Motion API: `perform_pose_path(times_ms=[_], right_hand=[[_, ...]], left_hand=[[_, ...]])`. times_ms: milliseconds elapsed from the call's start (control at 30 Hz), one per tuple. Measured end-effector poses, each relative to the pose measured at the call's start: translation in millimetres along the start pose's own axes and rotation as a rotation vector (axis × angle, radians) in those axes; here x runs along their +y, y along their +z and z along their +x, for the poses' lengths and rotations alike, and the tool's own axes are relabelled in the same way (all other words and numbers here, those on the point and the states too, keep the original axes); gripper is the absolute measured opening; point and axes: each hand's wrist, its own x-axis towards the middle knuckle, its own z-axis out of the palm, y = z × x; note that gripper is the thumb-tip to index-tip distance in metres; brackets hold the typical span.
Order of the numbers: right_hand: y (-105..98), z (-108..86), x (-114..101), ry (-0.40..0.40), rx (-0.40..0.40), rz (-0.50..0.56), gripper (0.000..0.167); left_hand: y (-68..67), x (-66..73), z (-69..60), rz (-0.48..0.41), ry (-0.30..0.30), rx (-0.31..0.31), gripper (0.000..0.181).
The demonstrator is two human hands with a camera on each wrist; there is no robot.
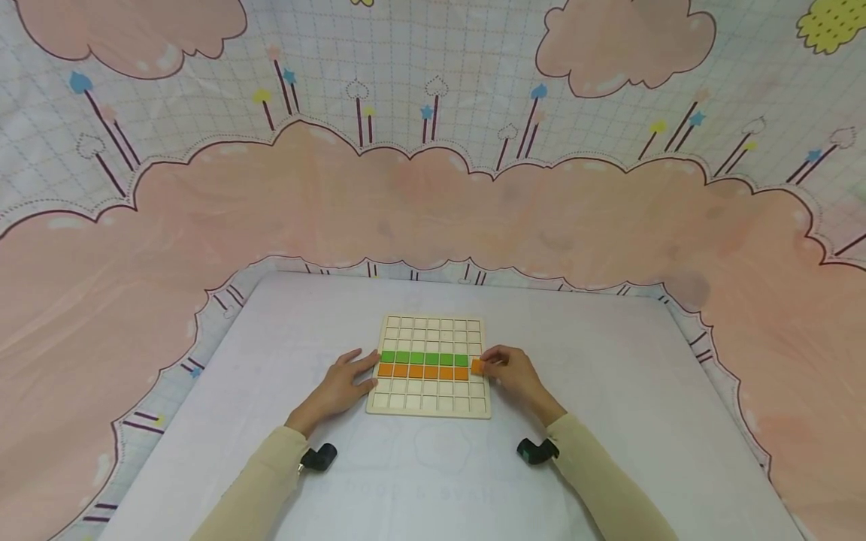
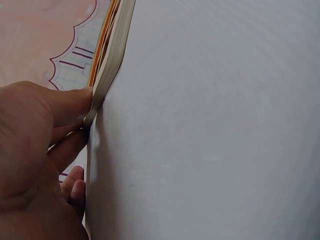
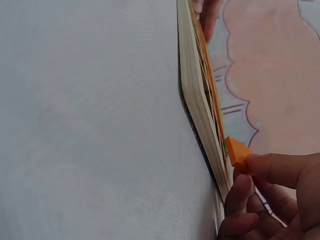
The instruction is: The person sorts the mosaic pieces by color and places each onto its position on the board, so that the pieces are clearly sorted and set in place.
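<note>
A pale wooden grid board (image 1: 428, 406) lies flat on the table, with one row of green square tiles (image 1: 425, 359) and, just nearer to me, a row of orange square tiles (image 1: 422, 372). Between thumb and fingertips, my right hand (image 1: 516, 373) pinches a loose orange tile (image 3: 237, 152). That tile is tilted, at the right end of the orange row, by the board's right edge. My left hand (image 1: 340, 387) touches the board's left edge with fingers extended. In the left wrist view, its thumb (image 2: 75, 105) lies against the board's side.
A white cloth (image 1: 433, 481) covers the table around the board. Behind it and at the sides hangs a patterned pink and white sheet (image 1: 433, 203). Small black devices (image 1: 319, 457) sit at both wrists, near the beige sleeves (image 1: 260, 481).
</note>
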Motion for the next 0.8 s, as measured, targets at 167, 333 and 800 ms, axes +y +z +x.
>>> perform_pose_path(times_ms=[167, 333, 800], right_hand=[[-0.3, -2.5, -0.6, -0.005, -0.024, -0.019, 0.01], [0.3, -3.9, -0.4, -0.026, -0.034, -0.06, 0.008], [1.1, -0.7, 4.3, -0.05, -0.046, -0.109, 0.011]], left_hand=[[0.1, 0.6, -0.1, -0.006, -0.003, -0.003, 0.057], [-0.2, 1.2, -0.6, -0.011, -0.011, -0.013, 0.057], [0.5, -0.2, 1.1, -0.02, -0.009, -0.013, 0.058]])
